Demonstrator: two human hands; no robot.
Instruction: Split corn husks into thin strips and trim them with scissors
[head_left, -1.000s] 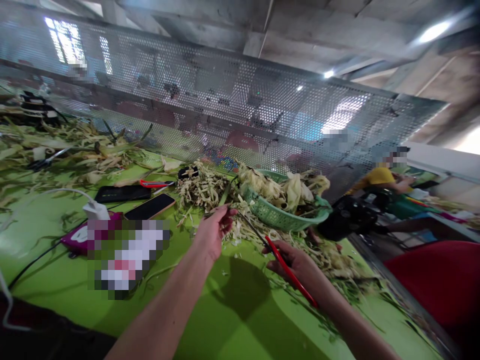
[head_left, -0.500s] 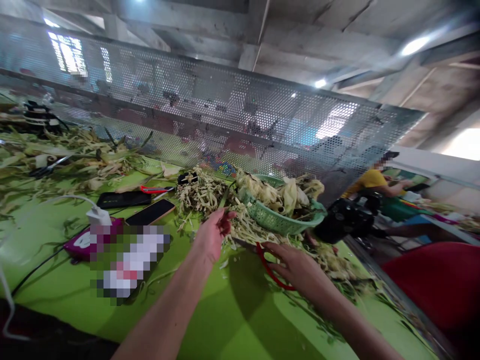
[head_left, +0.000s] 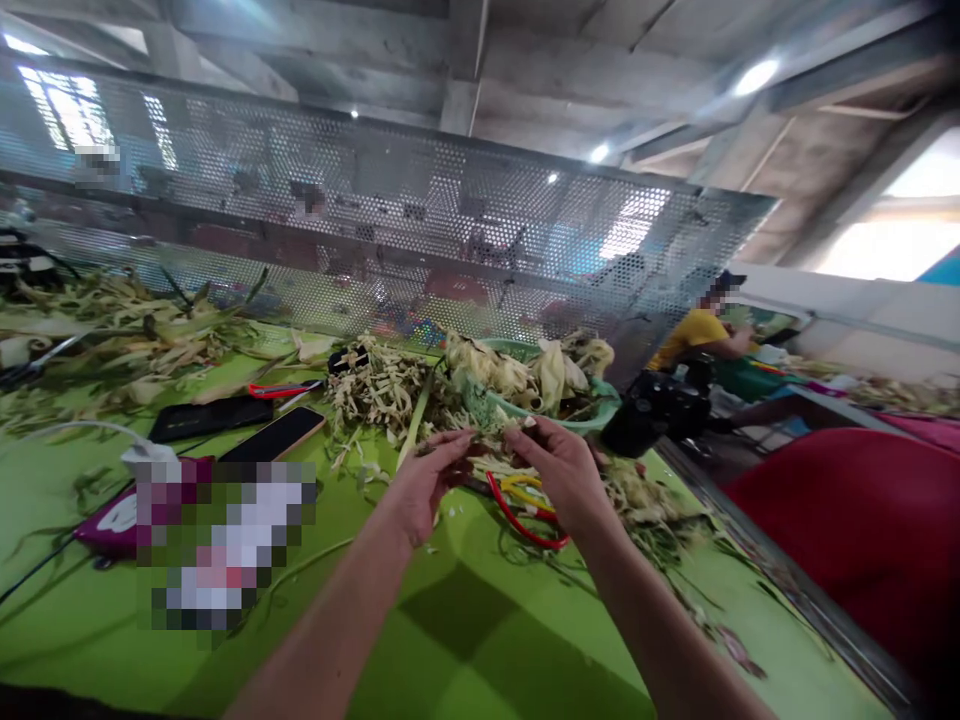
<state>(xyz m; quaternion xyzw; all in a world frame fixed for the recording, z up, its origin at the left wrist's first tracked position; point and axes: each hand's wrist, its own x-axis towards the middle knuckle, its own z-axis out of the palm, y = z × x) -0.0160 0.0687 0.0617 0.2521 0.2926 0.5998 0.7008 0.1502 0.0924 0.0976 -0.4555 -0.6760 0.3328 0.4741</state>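
Observation:
My left hand [head_left: 429,485] is closed, its thumb and fingers pressed together. A long green husk strip [head_left: 418,415] runs up and away from it. Facing it, my right hand [head_left: 562,468] pinches a small pale husk piece [head_left: 517,428] between thumb and fingers. The fingertips of both hands are close together, and what lies between them is partly blurred. Under my right hand, scissors with red and yellow handles [head_left: 525,525] lie on the green tabletop [head_left: 450,640]. Just beyond the hands stands a green plastic basket [head_left: 487,405] heaped with dried husks [head_left: 551,378].
A pile of cut husk bits [head_left: 379,390] lies left of the basket. Further left are phones [head_left: 274,435], a red cutter [head_left: 277,390], a purple power strip [head_left: 112,525] and more husks [head_left: 142,310]. A perforated metal screen [head_left: 375,230] stands behind; a red chair [head_left: 840,520] is right.
My right hand has let go of the red-handled scissors and moved up and left to my left hand, now pinching husk. The view has shifted right.

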